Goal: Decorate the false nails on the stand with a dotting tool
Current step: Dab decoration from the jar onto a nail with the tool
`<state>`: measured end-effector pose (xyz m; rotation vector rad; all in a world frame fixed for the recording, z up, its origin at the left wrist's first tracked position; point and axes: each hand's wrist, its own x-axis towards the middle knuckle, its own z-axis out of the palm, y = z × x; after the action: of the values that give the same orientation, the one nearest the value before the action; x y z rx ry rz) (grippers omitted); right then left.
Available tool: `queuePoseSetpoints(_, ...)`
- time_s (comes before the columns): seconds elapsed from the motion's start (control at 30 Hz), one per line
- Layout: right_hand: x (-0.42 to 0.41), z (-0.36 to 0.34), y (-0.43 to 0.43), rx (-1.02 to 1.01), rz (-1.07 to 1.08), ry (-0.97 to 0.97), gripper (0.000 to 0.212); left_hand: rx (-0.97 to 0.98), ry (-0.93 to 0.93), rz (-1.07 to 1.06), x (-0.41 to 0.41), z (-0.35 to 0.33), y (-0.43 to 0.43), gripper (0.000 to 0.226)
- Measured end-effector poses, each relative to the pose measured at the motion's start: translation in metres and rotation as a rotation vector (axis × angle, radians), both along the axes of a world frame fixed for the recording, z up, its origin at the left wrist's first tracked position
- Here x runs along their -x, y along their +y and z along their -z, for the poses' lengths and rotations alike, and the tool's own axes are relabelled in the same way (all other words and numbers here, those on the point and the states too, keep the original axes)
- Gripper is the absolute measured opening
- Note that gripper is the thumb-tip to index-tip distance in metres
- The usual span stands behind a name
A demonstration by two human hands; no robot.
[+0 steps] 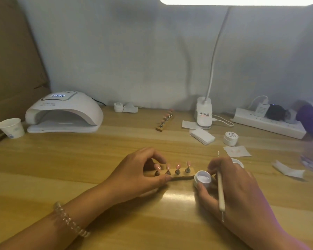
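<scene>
Left hand pinches the wooden nail stand at its left end, so the pink false nails sit upright mid-desk. Right hand curls round the open gel pot just beside the stand, with the dotting tool tucked between its fingers.

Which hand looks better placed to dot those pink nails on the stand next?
The right hand, probably. It holds the dotting tool and grips the open jar of white gel beside the stand. The left hand pinches the stand, steadying it.
</scene>
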<state>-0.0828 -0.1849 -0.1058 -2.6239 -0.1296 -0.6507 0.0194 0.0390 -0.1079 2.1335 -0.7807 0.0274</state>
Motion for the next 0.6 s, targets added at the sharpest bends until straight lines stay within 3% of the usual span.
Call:
queuePoseSetpoints(0.27, 0.002, 0.000, 0.001, -0.038, 0.003, 0.002, 0.030, -0.009, -0.034, -0.043, 0.001, -0.004, 0.010, 0.015)
queuePoseSetpoints(0.4, 0.003, 0.001, -0.001, -0.168, 0.007, -0.035, 0.025, -0.074, -0.202, -0.082, 0.005, -0.006, 0.004, 0.014)
queuePoseSetpoints(0.47, 0.001, 0.001, -0.003, -0.280, 0.022, -0.076, 0.031, -0.160, -0.322, -0.109, 0.009, -0.007, 0.001, 0.015)
queuePoseSetpoints(0.6, -0.007, -0.003, -0.008, -0.720, 0.020, -0.118, 0.022, -0.264, -0.549, -0.163, 0.019, -0.014, -0.001, 0.011)
